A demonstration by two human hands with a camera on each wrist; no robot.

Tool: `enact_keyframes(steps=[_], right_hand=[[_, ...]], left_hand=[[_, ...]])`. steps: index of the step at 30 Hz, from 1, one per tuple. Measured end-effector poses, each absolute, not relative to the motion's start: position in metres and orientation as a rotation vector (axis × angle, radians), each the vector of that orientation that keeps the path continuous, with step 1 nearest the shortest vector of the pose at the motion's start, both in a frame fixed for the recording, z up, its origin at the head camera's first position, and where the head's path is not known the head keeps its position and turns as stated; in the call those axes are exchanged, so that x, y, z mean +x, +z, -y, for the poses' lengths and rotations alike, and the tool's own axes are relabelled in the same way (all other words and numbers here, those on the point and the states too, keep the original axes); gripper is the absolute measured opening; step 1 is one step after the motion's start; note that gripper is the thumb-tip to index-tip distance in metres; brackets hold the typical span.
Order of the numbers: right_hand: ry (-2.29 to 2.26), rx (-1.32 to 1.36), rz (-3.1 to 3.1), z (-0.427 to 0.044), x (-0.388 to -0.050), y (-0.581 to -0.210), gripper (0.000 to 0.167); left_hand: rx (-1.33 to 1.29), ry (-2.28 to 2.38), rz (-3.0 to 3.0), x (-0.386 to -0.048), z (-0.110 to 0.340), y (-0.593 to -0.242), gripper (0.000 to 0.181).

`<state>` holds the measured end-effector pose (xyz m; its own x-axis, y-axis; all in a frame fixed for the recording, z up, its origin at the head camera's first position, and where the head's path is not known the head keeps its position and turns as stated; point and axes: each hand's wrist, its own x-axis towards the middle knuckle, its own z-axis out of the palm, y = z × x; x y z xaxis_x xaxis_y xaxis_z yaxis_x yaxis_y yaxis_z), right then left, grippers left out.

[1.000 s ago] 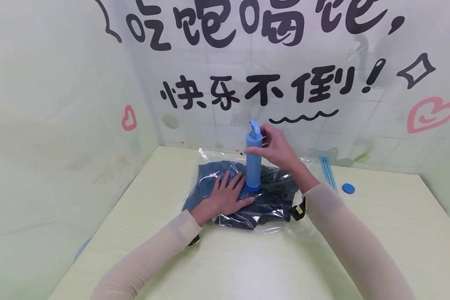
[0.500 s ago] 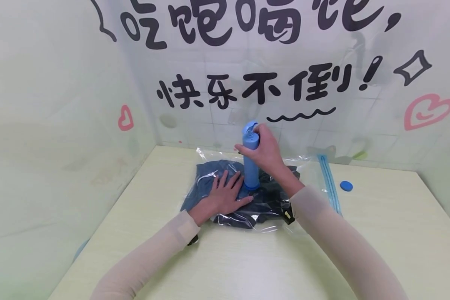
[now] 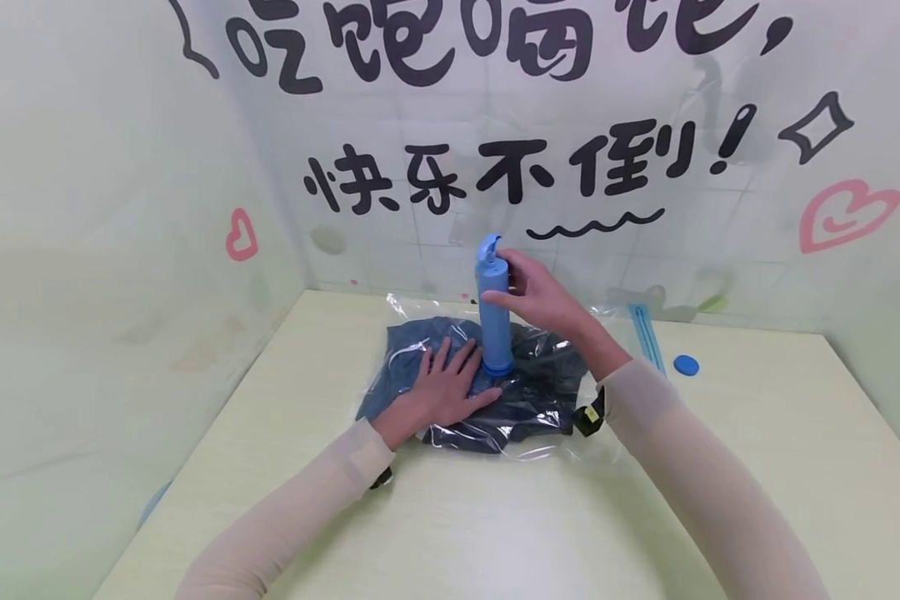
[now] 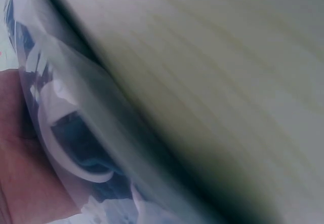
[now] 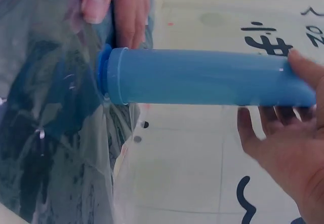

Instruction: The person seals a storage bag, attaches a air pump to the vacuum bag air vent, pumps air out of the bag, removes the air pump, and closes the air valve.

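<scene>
In the head view, a blue hand pump (image 3: 495, 321) stands nearly upright on a clear vacuum storage bag (image 3: 562, 450) packed with dark folded clothes (image 3: 540, 387). My right hand (image 3: 536, 287) grips the pump's upper barrel just below its light-blue handle (image 3: 489, 250), thumb in front and fingers behind. In the right wrist view, the blue barrel (image 5: 202, 77) meets the bag's plastic at its darker base ring (image 5: 104, 74). My left hand (image 3: 450, 390) rests flat on the bag beside the pump, fingers spread. The left wrist view shows only part of that hand against the bag's edge.
A round blue cap (image 3: 686, 365) lies on the pale table (image 3: 450, 533) to the right of the bag. The bag's blue zip strip (image 3: 648, 337) runs along its right end. A printed plastic sheet (image 3: 390, 250) stands behind the table.
My right hand has shifted on the pump, its wrist dipping leftward and then swinging back right, while the handle turned. My left hand stays on the bag. The head view has drifted slightly.
</scene>
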<state>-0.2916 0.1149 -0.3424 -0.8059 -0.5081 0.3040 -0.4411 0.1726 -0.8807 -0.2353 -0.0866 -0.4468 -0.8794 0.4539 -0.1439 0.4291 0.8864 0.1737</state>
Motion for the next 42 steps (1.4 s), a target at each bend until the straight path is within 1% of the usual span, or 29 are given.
enact_keyframes(steps=[4, 9, 16, 25, 35, 42], right_hand=[[-1.658, -0.933, -2.587, -0.107, -0.291, -0.346, 0.058], [-1.712, -0.827, -2.769, -0.093, -0.286, -0.353, 0.056], [-1.773, -0.765, -2.811, -0.081, -0.283, -0.360, 0.053], [-1.807, -0.620, -2.885, -0.084, -0.278, -0.362, 0.057], [-1.805, -0.609, -2.858, -0.086, -0.279, -0.361, 0.060], [-1.696, -0.644, -2.788, -0.095, -0.284, -0.351, 0.069]], left_hand=[[0.684, 0.204, -2.876, -0.235, 0.088, -0.445, 0.086], [0.691, 0.178, -2.886, -0.235, 0.089, -0.446, 0.086], [0.684, 0.179, -2.886, -0.235, 0.088, -0.447, 0.086], [0.697, 0.173, -2.900, -0.235, 0.088, -0.448, 0.085], [0.678, 0.198, -2.876, -0.235, 0.088, -0.451, 0.085], [0.684, 0.224, -2.830, -0.240, 0.090, -0.444, 0.089]])
